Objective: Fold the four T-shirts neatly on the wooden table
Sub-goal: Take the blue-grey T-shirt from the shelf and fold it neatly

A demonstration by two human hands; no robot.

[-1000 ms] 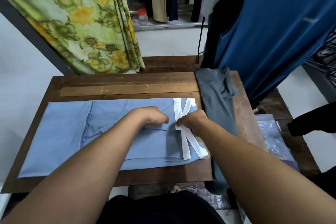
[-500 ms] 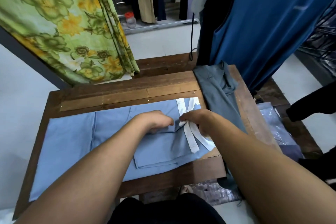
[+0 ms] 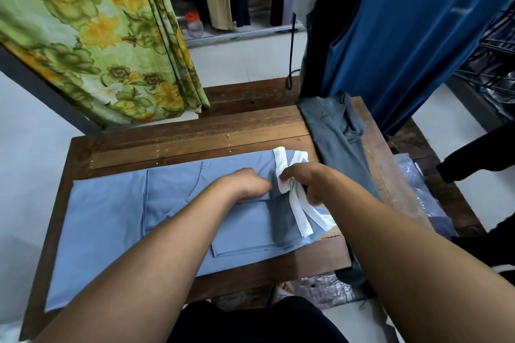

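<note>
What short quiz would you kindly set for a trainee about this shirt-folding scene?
1. True or false: the grey shirt lies at the left end of the wooden table.
2. What is the right hand pinching? A) the white collar band B) a hanger C) a towel
3. Fill in the colour: the left hand rests on the ____ T-shirt.

Key: 1 false, it lies at the right end; 2 A; 3 light blue.
</note>
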